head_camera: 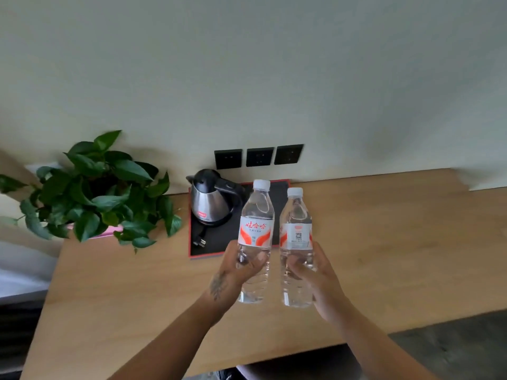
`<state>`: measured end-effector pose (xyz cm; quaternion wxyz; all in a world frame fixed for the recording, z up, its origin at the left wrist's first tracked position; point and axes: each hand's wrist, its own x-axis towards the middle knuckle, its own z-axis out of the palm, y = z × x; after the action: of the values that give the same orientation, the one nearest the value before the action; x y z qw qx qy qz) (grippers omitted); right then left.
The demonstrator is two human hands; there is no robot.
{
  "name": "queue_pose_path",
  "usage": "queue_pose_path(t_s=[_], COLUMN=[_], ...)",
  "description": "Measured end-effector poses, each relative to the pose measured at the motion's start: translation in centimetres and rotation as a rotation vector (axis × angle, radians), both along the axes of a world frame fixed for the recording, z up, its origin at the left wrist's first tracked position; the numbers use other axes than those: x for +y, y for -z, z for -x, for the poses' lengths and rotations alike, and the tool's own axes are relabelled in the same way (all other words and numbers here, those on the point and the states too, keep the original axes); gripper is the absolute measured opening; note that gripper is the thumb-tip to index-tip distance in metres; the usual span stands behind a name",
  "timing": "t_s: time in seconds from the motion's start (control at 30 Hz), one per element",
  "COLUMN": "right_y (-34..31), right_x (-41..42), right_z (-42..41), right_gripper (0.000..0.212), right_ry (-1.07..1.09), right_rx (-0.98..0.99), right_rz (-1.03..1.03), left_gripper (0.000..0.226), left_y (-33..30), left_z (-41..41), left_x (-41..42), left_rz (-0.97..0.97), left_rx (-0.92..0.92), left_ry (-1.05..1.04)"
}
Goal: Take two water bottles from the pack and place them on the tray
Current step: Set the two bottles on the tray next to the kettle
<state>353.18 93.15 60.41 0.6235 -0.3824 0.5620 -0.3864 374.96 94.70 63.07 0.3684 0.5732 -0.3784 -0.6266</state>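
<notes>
I hold two clear water bottles upright above the wooden desk, side by side and slightly apart. My left hand (pixel 236 267) grips the lower half of the left bottle (pixel 256 215), whose red and white label faces me. My right hand (pixel 315 272) grips the lower half of the right bottle (pixel 296 215), which has a white cap. Behind them lies the black tray with a red rim (pixel 219 249), against the wall. Both bottles hang in front of the tray's near right part, above the desk. The pack is out of sight.
A steel kettle with a black handle (pixel 210 200) stands on the tray's left half, its plug (pixel 199 241) lying in front of it. A leafy potted plant (pixel 93 193) sits at the desk's left. Three black wall sockets (pixel 259 157) are above the tray.
</notes>
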Motion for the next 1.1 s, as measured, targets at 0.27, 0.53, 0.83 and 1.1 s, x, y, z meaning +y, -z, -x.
queue_pose_path(t_s=[0.27,0.53,0.83,1.1], right_y=[-0.9,0.2,5.9,11.0], right_x=[-11.6,-24.5,-31.9,-32.9], right_z=[2.2,3.6,4.8,4.5], right_gripper=[0.07,0.082,0.079,0.085], right_ry=[-0.18,-0.236,-0.266,-0.235], right_rx=[0.119,0.223,0.379,0.402], right_rz=[0.093,0.209,0.251,0.23], left_gripper=[0.057,0.061,0.079,0.082], left_y=[-0.1,1.6,6.4,10.7], left_z=[1.1,2.7,3.2,5.3], left_x=[-11.2,-23.3,-30.2,-30.6], left_rz=[0.066,0.183,0.246,0.168], left_rx=[-0.081,-0.203,-0.38,-0.611], left_ry=[0.097,0.133,0.21,0.11])
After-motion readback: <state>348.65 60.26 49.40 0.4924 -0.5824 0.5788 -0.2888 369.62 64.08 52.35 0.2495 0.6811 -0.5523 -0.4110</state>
